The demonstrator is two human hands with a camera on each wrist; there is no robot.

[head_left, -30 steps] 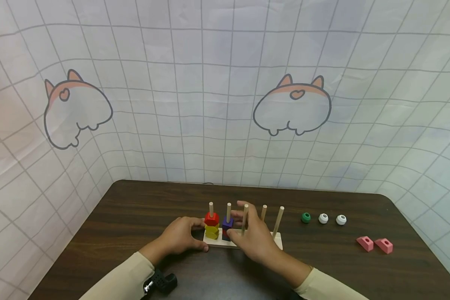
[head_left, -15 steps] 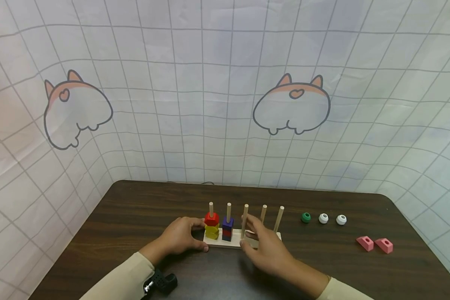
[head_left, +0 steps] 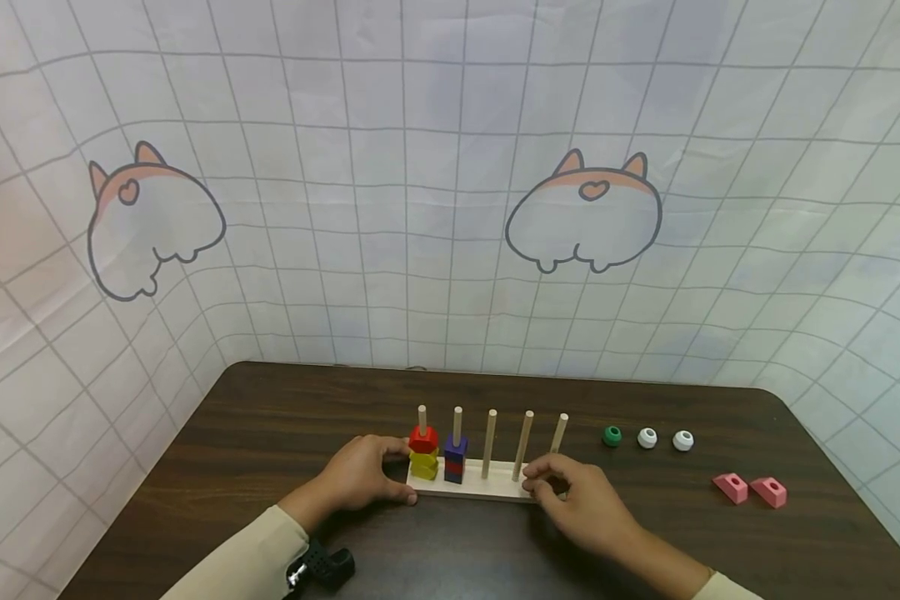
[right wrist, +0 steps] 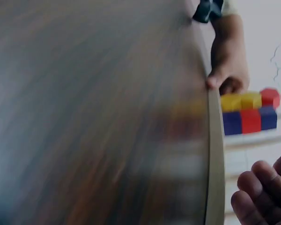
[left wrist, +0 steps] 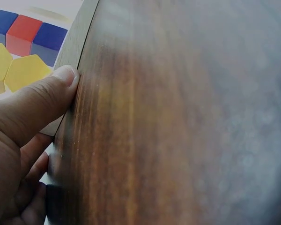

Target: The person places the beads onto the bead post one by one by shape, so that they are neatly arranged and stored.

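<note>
A pale wooden peg board (head_left: pixel 501 482) with several upright pegs stands on the table. Its leftmost peg carries yellow hexagonal blocks (head_left: pixel 423 465) under a red one (head_left: pixel 423 438). On the second peg are blue-purple blocks (head_left: pixel 455 448) with a red block between them; the other pegs are bare. My left hand (head_left: pixel 356 473) grips the board's left end, the thumb (left wrist: pixel 54 91) pressed on its front edge. Near the board's right end hovers my right hand (head_left: pixel 585 504), fingers loosely bent and holding nothing, partly covering the rightmost peg's foot.
To the right lie a green bead (head_left: pixel 612 436) and two white beads (head_left: pixel 647 438). Nearer the right edge are two pink sloped blocks (head_left: pixel 731 487) with holes. A gridded white curtain (head_left: pixel 450 208) hangs behind the dark wooden table (head_left: pixel 307 400).
My right hand has moved rightward, from beside the second peg's blocks to the board's right end. My left hand and the stacked blocks have stayed in place.
</note>
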